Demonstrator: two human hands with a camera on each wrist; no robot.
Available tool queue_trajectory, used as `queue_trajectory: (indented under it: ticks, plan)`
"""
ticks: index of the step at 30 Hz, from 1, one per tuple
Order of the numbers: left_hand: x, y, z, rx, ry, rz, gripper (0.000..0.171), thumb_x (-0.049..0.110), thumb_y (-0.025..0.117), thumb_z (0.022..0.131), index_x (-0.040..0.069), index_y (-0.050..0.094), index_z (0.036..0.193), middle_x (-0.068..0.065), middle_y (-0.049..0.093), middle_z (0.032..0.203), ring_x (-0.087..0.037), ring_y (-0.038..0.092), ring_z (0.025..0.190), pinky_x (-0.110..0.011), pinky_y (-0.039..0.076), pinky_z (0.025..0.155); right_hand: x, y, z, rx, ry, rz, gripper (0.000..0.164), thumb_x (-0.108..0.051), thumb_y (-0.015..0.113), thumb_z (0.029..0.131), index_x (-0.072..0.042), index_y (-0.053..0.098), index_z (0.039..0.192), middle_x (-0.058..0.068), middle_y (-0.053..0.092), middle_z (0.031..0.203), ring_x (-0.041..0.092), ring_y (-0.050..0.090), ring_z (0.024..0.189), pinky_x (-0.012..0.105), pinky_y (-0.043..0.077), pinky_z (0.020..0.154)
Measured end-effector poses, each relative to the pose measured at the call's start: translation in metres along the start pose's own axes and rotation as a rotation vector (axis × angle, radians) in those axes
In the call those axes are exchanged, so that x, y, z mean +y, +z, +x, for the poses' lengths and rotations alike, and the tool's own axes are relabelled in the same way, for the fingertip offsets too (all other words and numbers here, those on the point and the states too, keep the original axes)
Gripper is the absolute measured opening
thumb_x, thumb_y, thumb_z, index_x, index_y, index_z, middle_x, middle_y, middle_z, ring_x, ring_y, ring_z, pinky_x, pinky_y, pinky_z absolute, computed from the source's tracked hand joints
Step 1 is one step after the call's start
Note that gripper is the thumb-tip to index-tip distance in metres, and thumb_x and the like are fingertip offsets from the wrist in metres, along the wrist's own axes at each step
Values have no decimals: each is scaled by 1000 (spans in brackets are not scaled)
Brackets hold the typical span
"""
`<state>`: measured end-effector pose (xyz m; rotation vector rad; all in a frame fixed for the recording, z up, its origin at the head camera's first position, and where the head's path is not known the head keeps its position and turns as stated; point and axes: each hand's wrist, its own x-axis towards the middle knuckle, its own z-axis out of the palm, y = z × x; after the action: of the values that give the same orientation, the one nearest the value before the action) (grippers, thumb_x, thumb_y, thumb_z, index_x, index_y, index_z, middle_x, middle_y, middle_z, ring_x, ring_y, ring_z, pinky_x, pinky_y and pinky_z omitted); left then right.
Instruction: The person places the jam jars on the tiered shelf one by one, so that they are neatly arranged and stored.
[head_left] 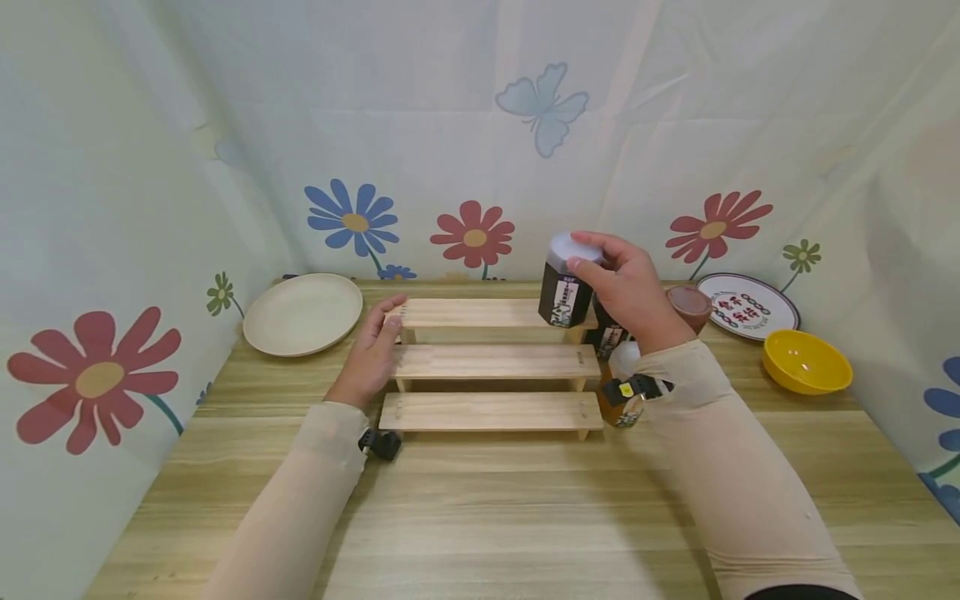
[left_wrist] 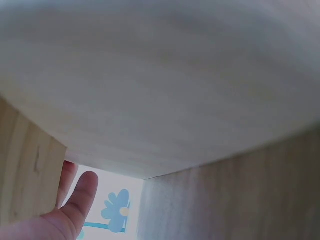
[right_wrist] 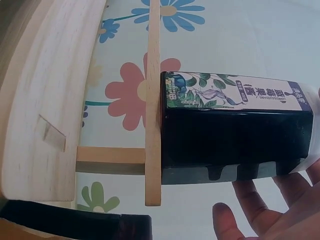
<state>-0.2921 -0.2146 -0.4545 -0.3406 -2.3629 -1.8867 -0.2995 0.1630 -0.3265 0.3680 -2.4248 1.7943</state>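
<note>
A three-step wooden stand (head_left: pixel 491 408) is on the table. My left hand (head_left: pixel 369 354) grips the left end of its top step, thumb in front and fingers round the end; the left wrist view shows the thumb (left_wrist: pixel 82 200) beside a wooden upright. My right hand (head_left: pixel 633 287) pinches the pale lid of a dark, angular jar (head_left: pixel 566 292) with a printed label. In the right wrist view the base of this jar (right_wrist: pixel 230 135) is right at the top step's board (right_wrist: pixel 153 100), near its right end.
Right of the stand are a second dark jar (head_left: pixel 609 335), an amber jar with a white lid (head_left: pixel 624 412) and a brown-lidded jar (head_left: pixel 688 307). A patterned plate (head_left: pixel 772 312) and a yellow bowl (head_left: pixel 806 362) sit farther right. A cream plate (head_left: pixel 303 317) lies back left.
</note>
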Motion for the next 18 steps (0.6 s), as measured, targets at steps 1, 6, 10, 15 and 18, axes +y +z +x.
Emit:
queue_trajectory:
  ticks: [1, 6, 10, 15, 18]
  plan:
    - [0, 0, 0, 0, -3, -1, 47, 35, 35, 116, 19, 39, 160, -16, 43, 157, -34, 45, 138, -53, 32, 118, 0, 0, 0, -1, -1, -3, 48, -24, 65, 105, -13, 59, 151, 15, 55, 149, 22, 55, 119, 24, 48, 96]
    - [1, 1, 0, 1, -11, -1, 47, 36, 34, 116, 19, 39, 160, -17, 45, 153, -35, 49, 134, -51, 35, 116, 0, -1, 0, -5, -2, -12, 48, -24, 65, 105, -13, 58, 152, 15, 54, 150, 22, 55, 119, 25, 48, 96]
    - [2, 0, -1, 1, -14, 6, 48, 35, 34, 117, 17, 38, 161, -17, 45, 153, -35, 48, 134, -50, 35, 115, -2, -1, 0, -11, 5, -9, 48, -24, 65, 105, -13, 58, 152, 14, 53, 152, 23, 54, 122, 29, 48, 101]
    - [2, 0, -1, 7, -9, 12, 46, 34, 34, 117, 18, 39, 160, -17, 44, 153, -34, 46, 134, -50, 34, 114, -1, -1, 1, -23, 10, -10, 49, -25, 65, 106, -14, 57, 153, 15, 52, 153, 24, 53, 124, 33, 48, 104]
    - [1, 1, -1, 8, -7, 13, 46, 34, 34, 117, 19, 39, 160, -17, 45, 153, -34, 46, 135, -51, 34, 115, 0, 0, 3, -35, 6, 10, 49, -23, 65, 106, -14, 57, 153, 16, 52, 153, 24, 54, 125, 30, 48, 103]
